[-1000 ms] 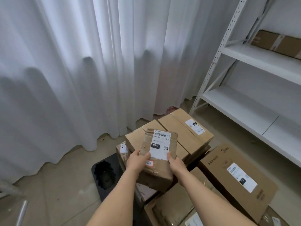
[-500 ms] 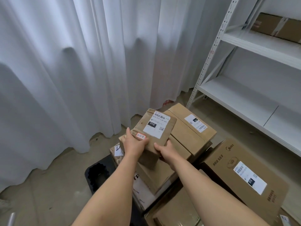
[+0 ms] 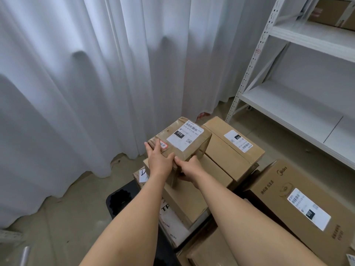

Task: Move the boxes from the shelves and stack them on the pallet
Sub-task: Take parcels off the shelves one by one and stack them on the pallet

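A small taped cardboard box [image 3: 178, 141] with a white "010" label sits on top of the stacked boxes [image 3: 228, 160] on the black pallet [image 3: 119, 200]. My left hand [image 3: 159, 160] grips its near left corner, thumb on top. My right hand [image 3: 189, 168] holds its near right side from below. A long flat box [image 3: 234, 143] with a white label lies just right of it. One more cardboard box [image 3: 334, 12] rests on the upper shelf [image 3: 315, 37] at the top right.
A large Midea carton [image 3: 307, 204] stands at the right of the stack. The white metal shelving [image 3: 294, 112] fills the right side, its lower shelf bare. White curtains [image 3: 86, 73] hang behind the pallet. Bare concrete floor [image 3: 57, 227] lies at the left.
Both hands carried the small box forward and down onto the top of the stack, turning it clockwise. The view has moved closer to the pallet.
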